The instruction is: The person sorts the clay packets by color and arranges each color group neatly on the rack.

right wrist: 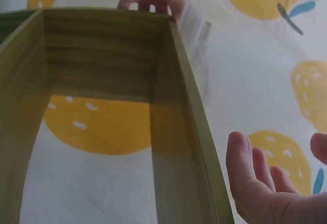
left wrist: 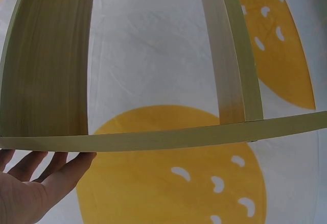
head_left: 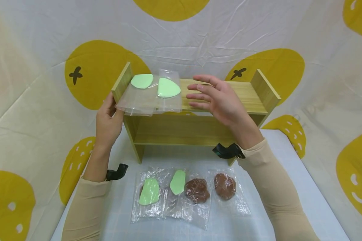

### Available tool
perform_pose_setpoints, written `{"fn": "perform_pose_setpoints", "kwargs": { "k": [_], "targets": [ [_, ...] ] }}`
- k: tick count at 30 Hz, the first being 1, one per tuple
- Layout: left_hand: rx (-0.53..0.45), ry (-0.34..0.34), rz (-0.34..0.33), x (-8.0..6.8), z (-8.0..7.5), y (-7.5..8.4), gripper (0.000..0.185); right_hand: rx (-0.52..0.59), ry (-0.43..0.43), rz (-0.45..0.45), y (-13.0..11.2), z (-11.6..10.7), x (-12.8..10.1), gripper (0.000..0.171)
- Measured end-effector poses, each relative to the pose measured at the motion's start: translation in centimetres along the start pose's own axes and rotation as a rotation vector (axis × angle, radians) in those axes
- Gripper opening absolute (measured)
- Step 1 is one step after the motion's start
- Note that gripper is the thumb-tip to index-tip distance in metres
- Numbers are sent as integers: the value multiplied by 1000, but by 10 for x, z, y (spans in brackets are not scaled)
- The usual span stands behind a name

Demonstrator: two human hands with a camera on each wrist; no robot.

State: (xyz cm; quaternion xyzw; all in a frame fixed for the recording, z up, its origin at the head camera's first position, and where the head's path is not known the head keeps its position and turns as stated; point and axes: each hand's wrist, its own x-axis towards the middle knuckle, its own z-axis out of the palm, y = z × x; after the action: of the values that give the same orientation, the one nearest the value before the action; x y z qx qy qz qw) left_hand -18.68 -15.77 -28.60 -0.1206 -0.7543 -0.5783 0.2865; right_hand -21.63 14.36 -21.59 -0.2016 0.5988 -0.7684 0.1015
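Left hand [head_left: 108,117] pinches the clear bag edge of a green piece [head_left: 142,81] on the wooden shelf [head_left: 244,93]; right hand [head_left: 217,97] hovers flat-fingered, empty, just right of a second green piece [head_left: 168,88].

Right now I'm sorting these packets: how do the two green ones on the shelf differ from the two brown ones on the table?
The green shelf packets hold flat, pale green pieces on the wooden shelf. The brown table packets hold darker, lumpier, rounder pieces on the table. Both are in clear plastic.

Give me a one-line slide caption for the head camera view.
Left hand at the wooden shelf's end, right hand open above it beside two bagged green pieces.
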Motion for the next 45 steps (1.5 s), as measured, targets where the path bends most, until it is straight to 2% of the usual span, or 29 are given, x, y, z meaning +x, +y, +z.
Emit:
{"fn": "perform_pose_setpoints", "kwargs": {
  "k": [10,17,25,33,39,45],
  "targets": [
    [-3,3,3,0,0,-1,45,11,-101,-68,20,3,-39,41],
    [-10,6,2,-1,0,-1,44,-17,-122,-67,32,3,-62,46],
    [5,-4,-10,-1,1,-2,45,-47,-140,-94,57,-6,-82,39],
    [9,-14,-6,-1,2,-3,46,-48,-125,-31,92,-17,-99,37],
    [7,-13,1,-1,1,-3,47,-16,-65,67,119,-28,-110,42],
    [8,-3,21,-1,0,-1,45,-15,-15,128,146,-36,-117,44]
  ]
}}
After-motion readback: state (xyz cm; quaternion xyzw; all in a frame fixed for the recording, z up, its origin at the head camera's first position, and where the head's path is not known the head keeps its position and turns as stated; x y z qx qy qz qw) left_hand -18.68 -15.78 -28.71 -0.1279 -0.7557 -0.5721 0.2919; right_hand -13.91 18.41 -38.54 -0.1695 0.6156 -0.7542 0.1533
